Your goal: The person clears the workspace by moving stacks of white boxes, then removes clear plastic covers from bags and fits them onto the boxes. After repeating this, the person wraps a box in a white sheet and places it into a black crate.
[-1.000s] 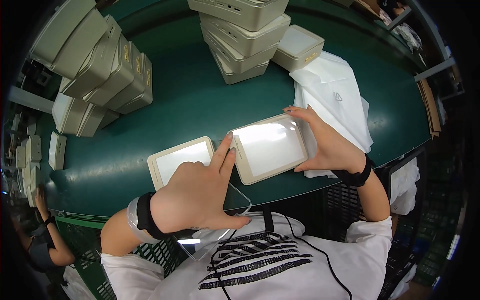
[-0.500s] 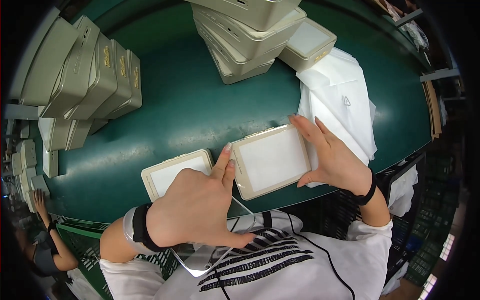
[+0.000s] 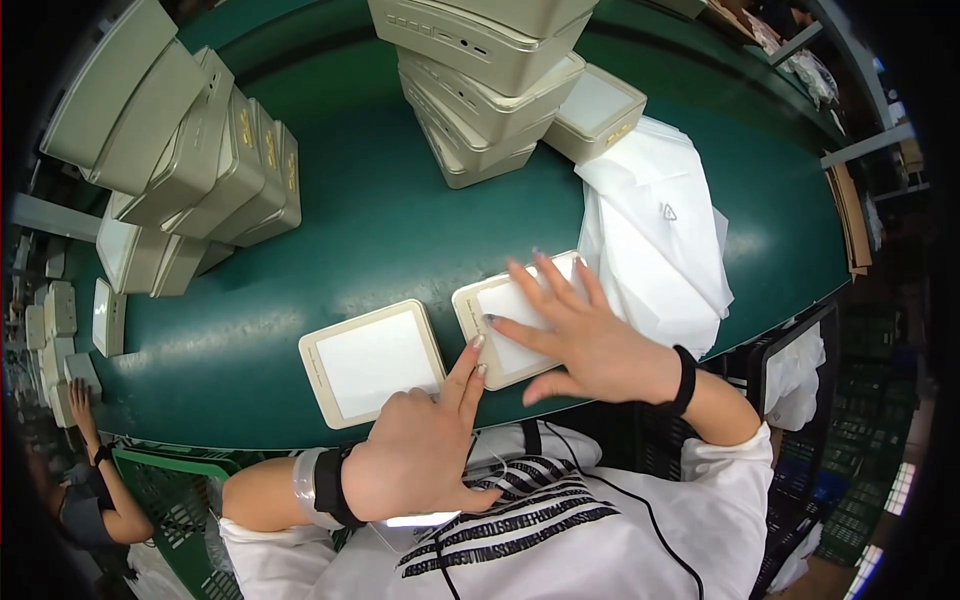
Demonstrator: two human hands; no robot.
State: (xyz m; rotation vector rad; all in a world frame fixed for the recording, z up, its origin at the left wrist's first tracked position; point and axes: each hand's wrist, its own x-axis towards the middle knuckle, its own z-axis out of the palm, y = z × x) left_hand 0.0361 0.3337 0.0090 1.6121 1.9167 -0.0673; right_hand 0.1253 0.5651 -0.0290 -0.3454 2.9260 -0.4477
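The right hand (image 3: 605,350) is no longer bracing the right edge of the beige case (image 3: 510,362); it is now spreading its fingers across the white panel, and this seems to mean that the work is passing from steadying the edge to treating the face. The left hand (image 3: 415,450) is keeping two fingertips on the left border.

The case is lying flat on the tabletop (image 3: 250,360), under the right grip and just ahead of the left one. The right grip is staying apart, closing on nothing. The left grip is holding its thumb away from the two pointing fingers; whether its curled fingers are clamping the clear sheet (image 3: 425,520) below, I cannot tell. A second case (image 3: 375,365) is lying to the left, apart from the first.
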